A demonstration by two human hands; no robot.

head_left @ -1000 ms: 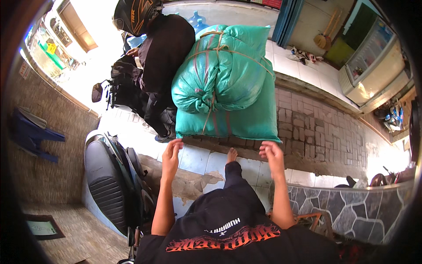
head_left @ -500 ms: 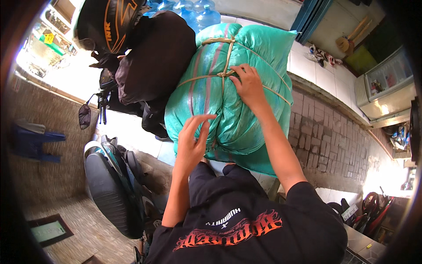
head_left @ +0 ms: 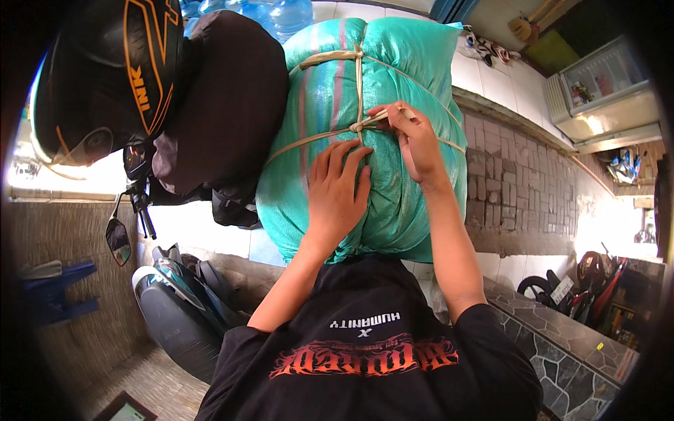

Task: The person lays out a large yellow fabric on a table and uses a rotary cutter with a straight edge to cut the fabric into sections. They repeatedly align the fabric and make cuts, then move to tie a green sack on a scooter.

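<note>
A big bulging green woven sack (head_left: 414, 77) with pinkish stripes stands in front of me. A tan cord (head_left: 359, 88) crosses over it and is knotted near the middle. My right hand (head_left: 418, 144) is closed, pinching a loose length of the cord just right of the knot. My left hand (head_left: 339, 186) lies on the sack below the knot. Its fingers are apart, with the tips close to the cord. The fingertips of my right hand are partly hidden.
At left, a person in a black-and-orange helmet (head_left: 105, 77) and dark jacket (head_left: 221, 98) is right beside the sack, by a mirror (head_left: 118, 238). A parked motorbike (head_left: 175, 316) stands lower left. Blue water jugs (head_left: 270, 17) are behind; a glass-fronted cabinet (head_left: 607, 84) is at right.
My left hand has come up and forward onto the sack beside the knot. My right hand has turned, lifting a cord end to the right. I have leaned nearer the sack.
</note>
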